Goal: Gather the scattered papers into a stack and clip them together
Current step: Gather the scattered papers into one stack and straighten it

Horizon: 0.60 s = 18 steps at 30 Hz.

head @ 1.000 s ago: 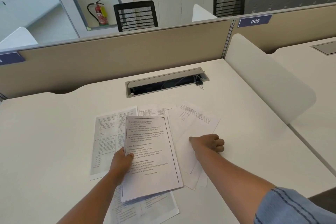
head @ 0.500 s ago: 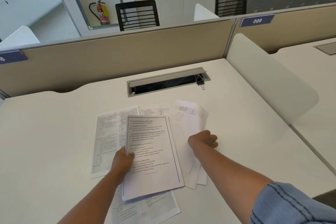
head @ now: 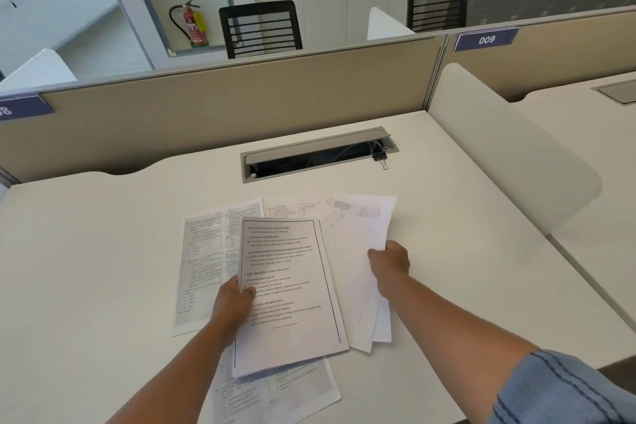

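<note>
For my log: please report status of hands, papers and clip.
Left hand holds bordered stack. Right hand grips loose sheets. Binder clip untouched by cable slot.

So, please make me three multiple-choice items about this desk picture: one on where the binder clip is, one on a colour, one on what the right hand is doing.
1. Where is the binder clip?
A. on the bordered page
B. at the right end of the cable slot
C. in the left hand

2. What colour is the fire extinguisher?
A. red
B. blue
C. green

3. What is the right hand doing?
A. lying flat on the desk
B. gripping the white sheets
C. holding the clip

Answers: 1 B, it sits by the cable slot; 2 A, its body is red; 3 B, its fingers curl on the edge of the white sheets.
</note>
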Available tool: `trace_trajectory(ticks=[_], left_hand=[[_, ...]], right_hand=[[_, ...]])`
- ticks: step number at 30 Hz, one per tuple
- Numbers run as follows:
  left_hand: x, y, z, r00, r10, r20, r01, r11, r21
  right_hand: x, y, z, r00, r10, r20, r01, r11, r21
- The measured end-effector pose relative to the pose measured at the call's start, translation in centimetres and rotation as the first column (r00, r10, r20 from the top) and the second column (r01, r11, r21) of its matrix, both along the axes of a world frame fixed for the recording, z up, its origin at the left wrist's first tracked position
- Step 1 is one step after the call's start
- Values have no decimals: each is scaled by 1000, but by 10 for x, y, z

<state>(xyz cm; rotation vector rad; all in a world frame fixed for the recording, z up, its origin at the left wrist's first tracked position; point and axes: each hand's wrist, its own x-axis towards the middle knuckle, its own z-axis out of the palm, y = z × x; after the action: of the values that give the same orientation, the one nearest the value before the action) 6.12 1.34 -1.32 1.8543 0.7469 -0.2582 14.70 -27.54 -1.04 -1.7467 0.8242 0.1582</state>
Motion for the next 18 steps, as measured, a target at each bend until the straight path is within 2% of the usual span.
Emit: trace_trajectory(ticks=[4,9,13,18], left_hand=[[0,0,-2,1000,-4,4,4,1000,10],[-2,-3,2,1000,4,15,-4,1000,8],[-2,-2,2,1000,-1,17,0,1000,18],[-3,-3,6,1000,-4,11,4,1000,19]], right_hand=[[1,-16,-3,994,31,102,-20,994,-106],[2,-46,-3,983,-50,176,89,972,-218],[-2,-72,-3,967,-37,251,115,946,-302],[-6,-96,-6,958,-78,275,146,961,-234]])
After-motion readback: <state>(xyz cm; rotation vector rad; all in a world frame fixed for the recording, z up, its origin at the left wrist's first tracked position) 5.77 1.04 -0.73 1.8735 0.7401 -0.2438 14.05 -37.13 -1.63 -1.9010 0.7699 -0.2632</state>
